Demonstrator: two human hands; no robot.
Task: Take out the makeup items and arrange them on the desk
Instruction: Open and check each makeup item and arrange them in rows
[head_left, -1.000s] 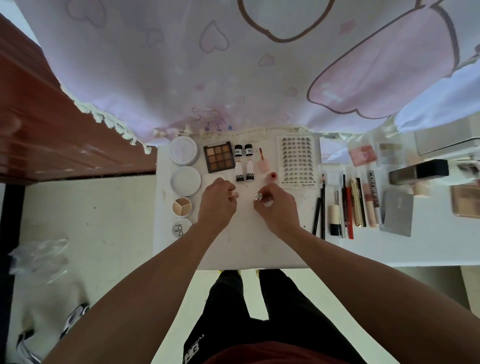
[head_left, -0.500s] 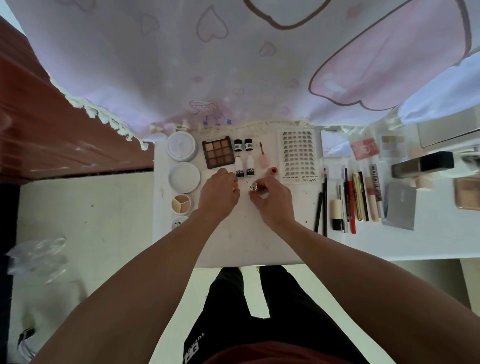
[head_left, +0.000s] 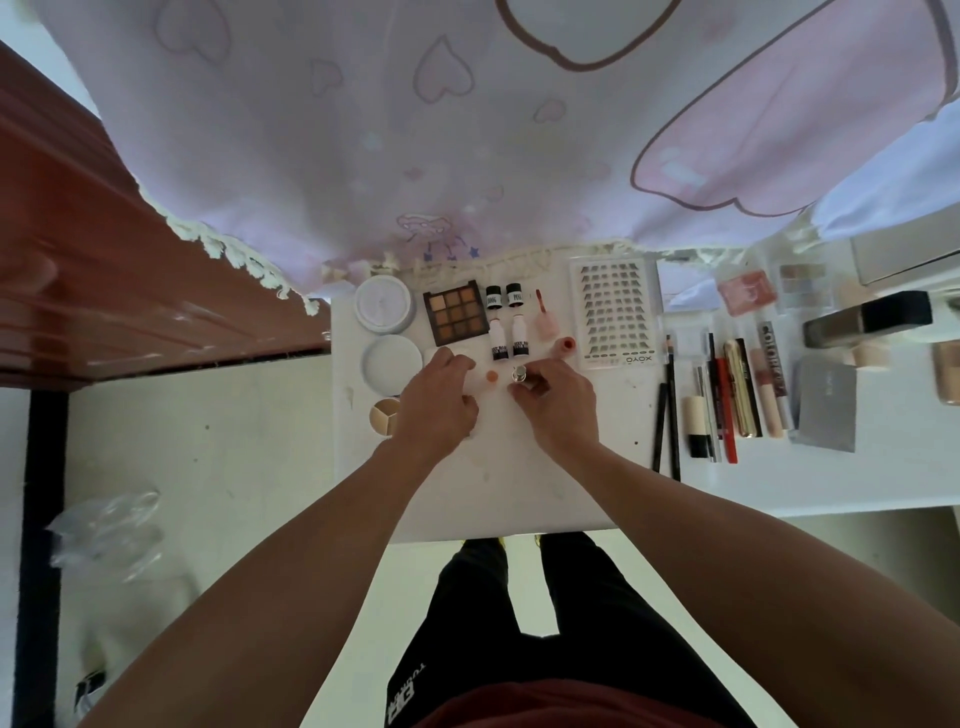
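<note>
Placing step, by my read: right hand (head_left: 558, 410) pinches a small silver-topped item (head_left: 518, 372) at its fingertips, just short of the white bottles (head_left: 509, 340); left hand (head_left: 436, 405) fingers curled, holding anything or not cannot be told, orange cap (head_left: 491, 375) between both hands' fingertips; next move calls for setting it down in line.

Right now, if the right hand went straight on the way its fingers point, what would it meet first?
Probably the white bottles lying just beyond the silver-topped item that the right hand pinches, though its height above the desk is unclear.
</note>
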